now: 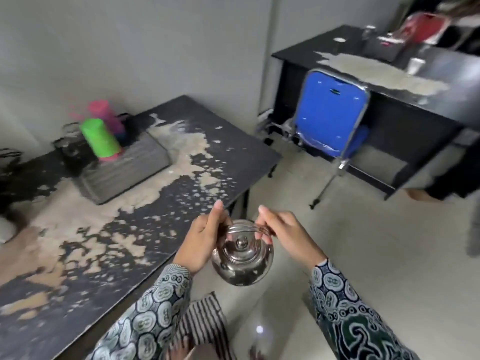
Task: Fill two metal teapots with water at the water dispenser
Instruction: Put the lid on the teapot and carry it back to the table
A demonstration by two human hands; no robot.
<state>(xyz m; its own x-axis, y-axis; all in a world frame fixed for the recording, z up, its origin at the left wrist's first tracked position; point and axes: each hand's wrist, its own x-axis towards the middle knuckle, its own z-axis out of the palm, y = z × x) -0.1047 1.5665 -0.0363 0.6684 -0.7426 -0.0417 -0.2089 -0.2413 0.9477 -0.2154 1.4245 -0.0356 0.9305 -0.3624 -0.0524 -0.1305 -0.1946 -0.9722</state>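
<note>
A round, shiny metal teapot point(242, 258) with its knobbed lid on hangs in the air in front of me, over the pale floor just right of the table's corner. My left hand point(205, 240) grips the left end of its wire handle and rests against its side. My right hand point(281, 233) pinches the right end of the same handle. Both sleeves are patterned batik. No second teapot and no water dispenser is in view.
A worn black table point(145, 229) with peeling paint stretches along my left, carrying a grey box point(124, 167), green and pink cups point(100, 139) and dark objects. A blue folding chair point(331, 113) stands before a black desk point(405, 120) at the back right. A person stands at the far right.
</note>
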